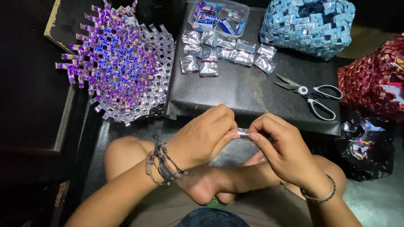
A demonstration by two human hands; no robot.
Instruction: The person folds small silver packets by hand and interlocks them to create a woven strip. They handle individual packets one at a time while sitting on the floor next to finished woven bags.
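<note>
My left hand (206,135) and my right hand (280,145) meet above my crossed legs, both pinching a small folded silver foil strip (242,131) between their fingertips. Most of the strip is hidden by the fingers. On the black board (241,95) just beyond the hands lie several folded silver foil pieces (215,53) in a loose cluster. White-handled scissors (314,95) rest on the board's right side.
A purple and silver woven piece (120,60) lies at the left. A clear plastic box (218,15) of wrappers stands at the back. A blue woven bag (308,21), a red woven piece (385,74) and a black plastic bag (365,146) are at the right.
</note>
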